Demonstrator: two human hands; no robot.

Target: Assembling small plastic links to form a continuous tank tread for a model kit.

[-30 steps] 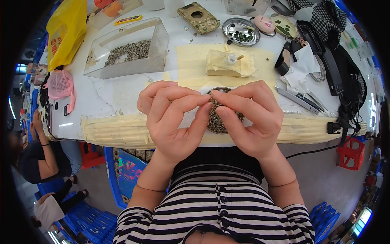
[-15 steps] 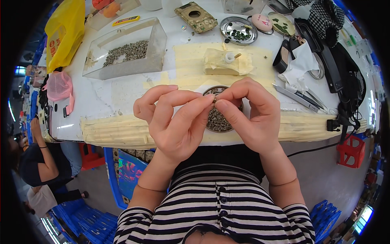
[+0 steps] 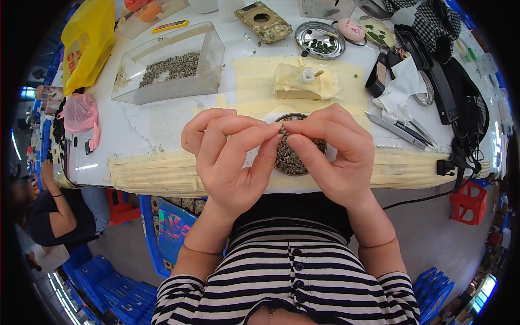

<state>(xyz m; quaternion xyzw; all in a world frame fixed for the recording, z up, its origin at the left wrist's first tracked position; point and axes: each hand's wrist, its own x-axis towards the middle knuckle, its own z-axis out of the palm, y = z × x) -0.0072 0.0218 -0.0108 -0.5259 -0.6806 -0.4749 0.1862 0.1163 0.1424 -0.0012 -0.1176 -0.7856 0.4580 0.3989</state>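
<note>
My left hand (image 3: 230, 162) and my right hand (image 3: 340, 154) meet fingertip to fingertip above a round dish (image 3: 278, 167). A tiny greyish metal piece (image 3: 282, 130) shows at the pinched tips; its exact kind is too small to tell. The left thumb and forefinger close on it. My right forefinger touches the same spot, with the thumb slightly lower. Many small metal bits (image 3: 292, 158) fill the dish, partly covered by my fingers. Just beyond stands a tape-wrapped block (image 3: 292, 93) bearing a small white cup (image 3: 308, 76) and a short stick.
A clear box (image 3: 162, 89) with similar bits stands at left, near a yellow bag (image 3: 86, 49) and pink mesh pouch (image 3: 81, 115). Tweezers (image 3: 398, 130) lie at right. Behind are a camouflage-patterned case (image 3: 263, 23) and metal plate (image 3: 319, 41). A person (image 3: 54, 211) sits at left.
My fingertips have shifted slightly up and left. The right thumb has parted from the forefinger, which now reaches straight to the left fingertips. The view has moved a little.
</note>
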